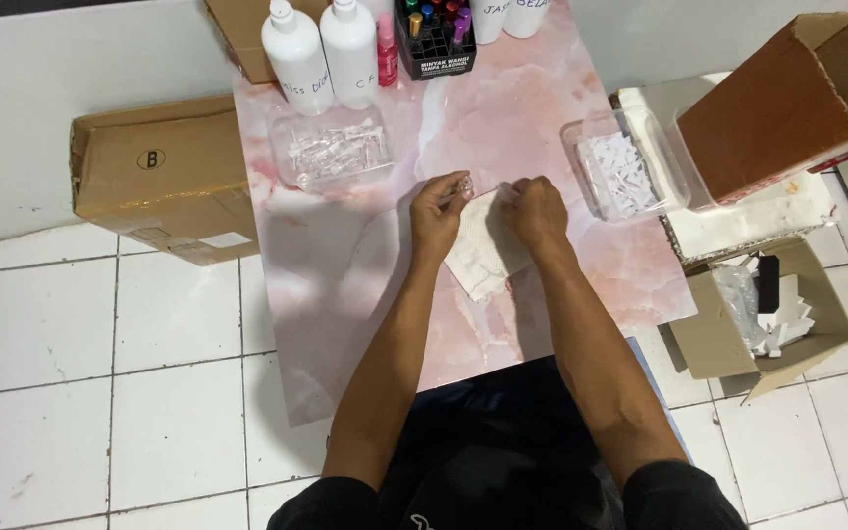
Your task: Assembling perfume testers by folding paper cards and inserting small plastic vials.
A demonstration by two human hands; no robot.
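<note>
Small clear vial (460, 186) sits pinched between the thumb and fingertips of your left hand (436, 214), held just above the pink marbled mat (345, 285) you work on. Your left fingers are curled closed around it. Your right hand (536, 211) is close beside the left, its fingers bent and drawn together at something small and pale (505, 189), too tiny to identify. The two hands nearly meet at their fingertips.

Under both hands lies a white cloth (483, 257), creased, spread flat on the mat and partly covered by your right wrist.

Beyond your left hand, a little to its left, stands a clear plastic tub (331, 147) filled with small clear vials. Beyond your right hand, to its right, is a second clear plastic tub (622, 174) holding small white pieces. Farther ahead of both hands stand two white bottles (324, 49), a slim pink bottle (387, 47) and a black rack of coloured tubes (434, 34).

Well to the left of your left hand, a closed cardboard box (164, 177) rests on the white tiled floor (100, 373). Well to the right of your right hand, an open cardboard box (763, 309) holds white and black bits, and a taller brown box (787, 103) tilts above it.
</note>
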